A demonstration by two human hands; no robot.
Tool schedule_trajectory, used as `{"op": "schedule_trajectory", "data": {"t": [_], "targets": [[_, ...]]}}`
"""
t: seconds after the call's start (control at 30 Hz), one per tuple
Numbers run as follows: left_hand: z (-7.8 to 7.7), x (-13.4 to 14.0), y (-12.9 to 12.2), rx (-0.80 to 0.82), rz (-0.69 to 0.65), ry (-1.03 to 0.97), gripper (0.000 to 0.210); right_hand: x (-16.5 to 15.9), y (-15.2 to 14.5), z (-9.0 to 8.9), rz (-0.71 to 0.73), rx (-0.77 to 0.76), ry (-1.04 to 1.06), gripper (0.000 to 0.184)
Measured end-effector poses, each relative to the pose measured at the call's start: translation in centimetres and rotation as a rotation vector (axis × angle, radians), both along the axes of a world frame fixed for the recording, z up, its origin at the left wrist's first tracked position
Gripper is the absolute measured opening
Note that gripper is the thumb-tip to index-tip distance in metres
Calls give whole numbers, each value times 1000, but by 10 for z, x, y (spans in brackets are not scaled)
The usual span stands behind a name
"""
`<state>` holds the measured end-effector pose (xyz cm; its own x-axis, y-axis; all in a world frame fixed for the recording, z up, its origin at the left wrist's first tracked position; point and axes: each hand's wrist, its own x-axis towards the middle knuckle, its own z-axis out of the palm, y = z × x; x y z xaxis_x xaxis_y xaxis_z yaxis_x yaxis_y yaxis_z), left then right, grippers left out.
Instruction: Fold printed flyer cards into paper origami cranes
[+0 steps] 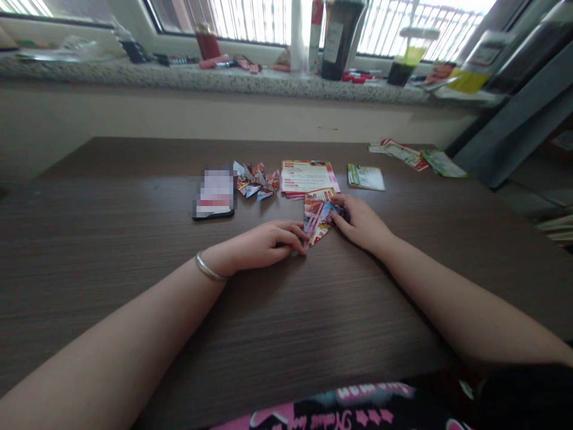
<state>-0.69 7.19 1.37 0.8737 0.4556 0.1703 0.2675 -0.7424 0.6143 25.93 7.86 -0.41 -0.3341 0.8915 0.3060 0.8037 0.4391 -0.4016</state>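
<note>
A folded sheet of colourful printed paper [319, 216] lies on the table between my hands, one corner pointing toward me. My left hand [280, 242], with a silver bangle at the wrist, presses its closed fingertips on the paper's lower left edge. On the other side, my right hand [360, 224] grips the right edge between thumb and fingers, partly covering it. Just behind lies a stack of printed sheets [308, 177], which the paper's top edge overlaps. Several folded paper pieces with pointed tips [257, 181] sit left of the stack.
A phone [215, 194] with a blurred-out screen lies at the left on the brown table [134, 251]. Smaller green-and-white printed sheets [366, 177] are at the right, with more leaflets [403, 154] near the back edge. Bottles and cups line the stone windowsill [250, 80].
</note>
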Motion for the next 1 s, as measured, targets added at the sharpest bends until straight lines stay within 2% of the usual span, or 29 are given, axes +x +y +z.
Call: {"op": "schedule_trajectory", "data": {"t": [0.13,0.27,0.33,0.43,0.53,0.63,0.83,1.0], "targets": [[4,5,-5,30,112,-10,28,-1,-1,4,132,16,-88,45],[4,10,-9,148,253,17,18,-6,-4,10,243,10,-111,45],[4,10,-12,209,305,73,28,-10,-6,12,299,4,-109,45],[3,11,-16,287,339,220,56,-13,-7,14,350,4,-86,44],[3,10,-18,305,331,394,67,-13,-7,12,353,0,-42,47],[3,11,-19,298,332,482,75,-10,-5,7,322,-11,27,50],[2,10,-18,303,338,504,81,-9,-6,4,276,-90,226,49],[-1,8,-16,302,330,490,70,-8,-8,8,262,-58,274,46]]}}
